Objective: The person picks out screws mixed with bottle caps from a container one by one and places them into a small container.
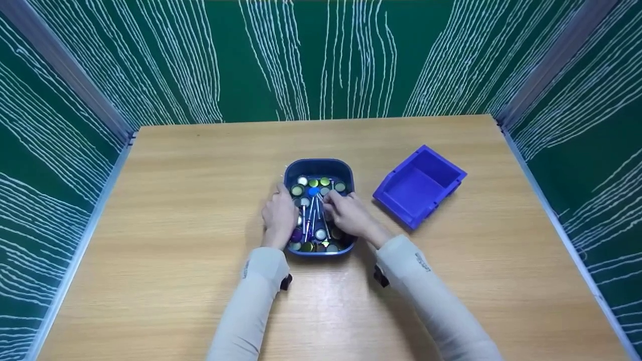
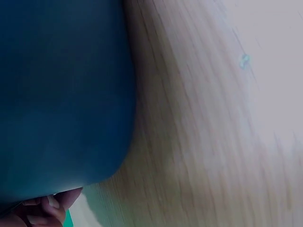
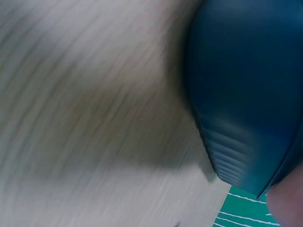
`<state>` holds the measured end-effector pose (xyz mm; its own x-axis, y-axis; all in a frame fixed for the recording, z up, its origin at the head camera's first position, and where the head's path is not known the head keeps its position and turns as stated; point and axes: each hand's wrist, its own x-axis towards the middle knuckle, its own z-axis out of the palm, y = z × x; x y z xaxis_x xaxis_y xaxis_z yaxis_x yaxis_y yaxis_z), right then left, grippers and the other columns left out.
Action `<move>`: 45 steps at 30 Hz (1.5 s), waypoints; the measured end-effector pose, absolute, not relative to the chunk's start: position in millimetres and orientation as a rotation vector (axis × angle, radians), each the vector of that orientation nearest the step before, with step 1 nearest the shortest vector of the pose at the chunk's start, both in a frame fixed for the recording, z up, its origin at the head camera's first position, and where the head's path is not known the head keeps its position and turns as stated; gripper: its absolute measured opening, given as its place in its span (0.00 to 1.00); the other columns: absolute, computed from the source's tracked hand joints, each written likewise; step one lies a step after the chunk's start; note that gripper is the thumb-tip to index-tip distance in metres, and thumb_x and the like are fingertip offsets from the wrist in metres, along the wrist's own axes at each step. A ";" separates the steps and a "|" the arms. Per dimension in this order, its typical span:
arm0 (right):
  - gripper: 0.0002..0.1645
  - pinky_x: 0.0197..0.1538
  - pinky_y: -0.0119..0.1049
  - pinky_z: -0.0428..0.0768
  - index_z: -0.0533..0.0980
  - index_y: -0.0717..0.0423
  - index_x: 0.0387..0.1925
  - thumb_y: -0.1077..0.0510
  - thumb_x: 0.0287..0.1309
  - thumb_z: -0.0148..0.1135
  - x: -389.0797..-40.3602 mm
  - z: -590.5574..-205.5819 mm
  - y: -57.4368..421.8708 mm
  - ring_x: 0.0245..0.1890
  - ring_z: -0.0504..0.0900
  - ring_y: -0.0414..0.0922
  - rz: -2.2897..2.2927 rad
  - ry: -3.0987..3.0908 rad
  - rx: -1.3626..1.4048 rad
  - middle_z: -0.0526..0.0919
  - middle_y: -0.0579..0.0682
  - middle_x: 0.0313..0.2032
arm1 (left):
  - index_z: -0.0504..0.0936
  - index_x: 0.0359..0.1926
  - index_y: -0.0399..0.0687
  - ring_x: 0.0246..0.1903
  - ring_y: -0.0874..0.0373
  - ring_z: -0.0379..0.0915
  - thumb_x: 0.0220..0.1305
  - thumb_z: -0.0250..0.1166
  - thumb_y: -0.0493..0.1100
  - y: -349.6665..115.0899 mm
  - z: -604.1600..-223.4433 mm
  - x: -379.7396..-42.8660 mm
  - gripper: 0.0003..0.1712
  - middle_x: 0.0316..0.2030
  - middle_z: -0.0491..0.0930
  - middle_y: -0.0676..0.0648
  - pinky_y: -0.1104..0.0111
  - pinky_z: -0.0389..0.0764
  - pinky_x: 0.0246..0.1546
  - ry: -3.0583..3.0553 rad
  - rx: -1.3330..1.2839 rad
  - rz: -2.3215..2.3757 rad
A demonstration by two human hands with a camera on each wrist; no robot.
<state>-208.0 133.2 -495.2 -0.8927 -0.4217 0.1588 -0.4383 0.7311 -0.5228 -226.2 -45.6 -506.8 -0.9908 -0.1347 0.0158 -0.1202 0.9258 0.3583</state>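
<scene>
A dark blue bin (image 1: 321,253) stands mid-table, holding several bottle caps (image 1: 325,181) and several long silver bolts (image 1: 312,215). My left hand (image 1: 279,215) grips the bin's left wall; in the left wrist view its curled fingers (image 2: 49,208) show past the bin's bottom edge. Over the right wall reaches my right hand (image 1: 348,213), its thumb and fingers curled together among the bolts, pinching what looks like one bolt. Its fingertips are partly hidden in the head view. The right wrist view shows mainly the bin's outer wall (image 3: 246,94) and a blurred bit of hand.
To the right of the dark blue bin, a purple-blue open tray (image 1: 421,183) lies at an angle on the wooden table (image 1: 190,200). Green walls with white streaks (image 1: 311,60) enclose the table's back and sides, with metal posts (image 1: 556,60) at the corners.
</scene>
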 end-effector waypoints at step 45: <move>0.14 0.42 0.38 0.83 0.71 0.66 0.47 0.57 0.74 0.48 -219.3 -457.1 280.2 0.39 0.82 0.52 1.398 -2.887 0.254 0.81 0.61 0.38 | 0.69 0.57 0.40 0.37 0.39 0.84 0.60 0.64 0.39 -44.5 -510.1 -227.7 0.24 0.40 0.85 0.36 0.50 0.84 0.33 -3.019 0.267 -0.581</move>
